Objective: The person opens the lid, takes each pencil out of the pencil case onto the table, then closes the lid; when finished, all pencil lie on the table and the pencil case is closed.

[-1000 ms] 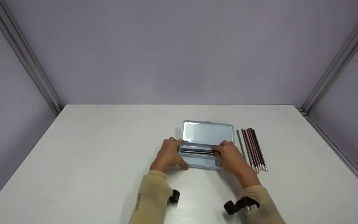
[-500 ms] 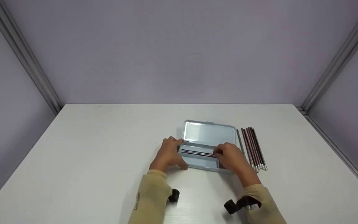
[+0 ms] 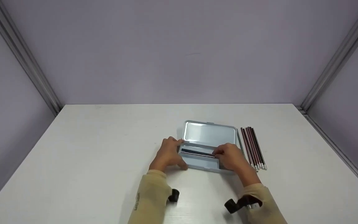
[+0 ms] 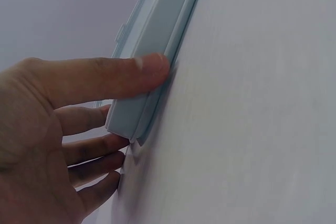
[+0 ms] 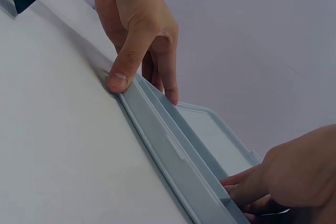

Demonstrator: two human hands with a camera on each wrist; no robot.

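left hand (image 3: 168, 154) fingers curled round pencil case (image 3: 208, 134) end, bracing it | right hand (image 3: 231, 156) pinches pencils (image 3: 197, 152) inside tray | spare pencils (image 3: 253, 147) wait alongside

Tan long sleeves (image 3: 149, 199), black wrist cameras (image 3: 236, 204) (one each).

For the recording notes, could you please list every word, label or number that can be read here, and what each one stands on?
Left sleeve: a small printed mark runs along it, too small and blurred to read.
Pencil case: no text shows on its lid or walls in any view.
Pencils beside the case: no lettering can be made out.
Nothing else bears writing.
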